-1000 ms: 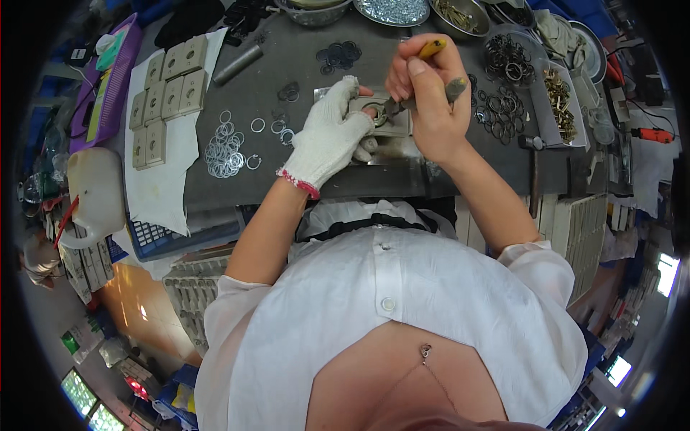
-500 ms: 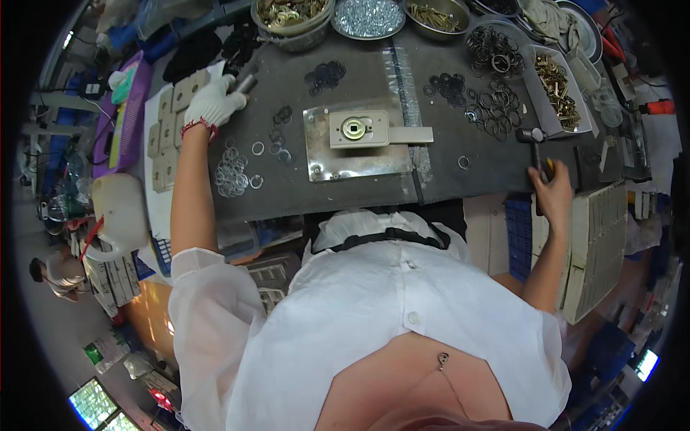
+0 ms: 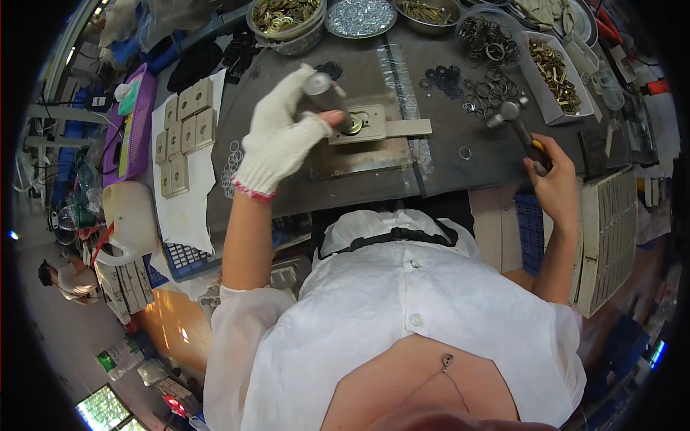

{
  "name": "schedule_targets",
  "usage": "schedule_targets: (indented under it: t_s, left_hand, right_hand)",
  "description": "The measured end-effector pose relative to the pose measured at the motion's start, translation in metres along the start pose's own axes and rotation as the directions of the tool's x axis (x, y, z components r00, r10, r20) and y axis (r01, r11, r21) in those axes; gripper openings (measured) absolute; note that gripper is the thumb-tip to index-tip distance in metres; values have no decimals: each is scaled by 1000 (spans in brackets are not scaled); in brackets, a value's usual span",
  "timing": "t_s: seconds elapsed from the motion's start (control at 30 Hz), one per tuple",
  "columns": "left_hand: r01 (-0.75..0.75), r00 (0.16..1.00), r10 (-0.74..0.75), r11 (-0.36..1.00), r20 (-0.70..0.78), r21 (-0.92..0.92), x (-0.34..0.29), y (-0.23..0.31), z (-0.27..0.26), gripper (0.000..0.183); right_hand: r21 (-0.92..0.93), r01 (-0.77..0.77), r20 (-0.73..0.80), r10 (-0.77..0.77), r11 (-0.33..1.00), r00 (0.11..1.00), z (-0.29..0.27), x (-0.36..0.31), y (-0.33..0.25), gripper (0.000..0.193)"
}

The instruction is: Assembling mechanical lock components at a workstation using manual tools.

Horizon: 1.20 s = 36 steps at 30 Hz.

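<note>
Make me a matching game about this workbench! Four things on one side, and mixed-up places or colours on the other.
Things:
1. Hammer
2. Metal rod
3. Basket
4. Box

Places and colours:
A. Purple
B. Held in the gloved left hand
C. White, with brass-coloured pieces inside
D. Held in the bare right hand

Right pairs: 1-D, 2-B, 3-A, 4-C

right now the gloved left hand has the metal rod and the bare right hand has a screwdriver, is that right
Not quite: the bare right hand has a hammer, not a screwdriver, as the head view shows. The gloved left hand does have the metal rod.
</note>
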<state>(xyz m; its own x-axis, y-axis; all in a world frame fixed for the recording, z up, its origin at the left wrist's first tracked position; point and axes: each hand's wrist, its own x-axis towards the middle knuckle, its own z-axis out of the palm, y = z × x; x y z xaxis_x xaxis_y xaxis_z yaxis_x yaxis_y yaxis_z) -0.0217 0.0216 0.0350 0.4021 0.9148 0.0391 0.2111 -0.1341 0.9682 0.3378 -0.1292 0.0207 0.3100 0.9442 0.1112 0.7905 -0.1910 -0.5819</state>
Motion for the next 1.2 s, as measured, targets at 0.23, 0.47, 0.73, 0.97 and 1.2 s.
schedule_targets:
  t_s: [0.23, 0.47, 0.73, 0.97, 1.2]
  left_hand:
    - [-19, 994, 7, 994, 108, 105, 6, -11, 12, 52]
    - [11, 994, -6, 999, 109, -41, 6, -22, 18, 50]
    - [16, 985, -30, 996, 168, 84, 7, -10, 14, 43]
    - [87, 982, -104, 990, 156, 108, 6, -8, 7, 61]
    - [10, 992, -31, 984, 121, 178, 10, -23, 10, 35]
  right_hand:
    - [-34, 560, -81, -561, 828, 824, 9, 27, -84, 44]
    - [245, 844, -497, -686, 477, 532, 42, 50, -138, 52]
    - [126, 813, -339, -746, 568, 573, 47, 54, -133, 62]
    - [-229, 854, 138, -853, 466, 503, -1, 57, -139, 50]
    - [-26, 832, 7, -833, 554, 554, 32, 62, -131, 55]
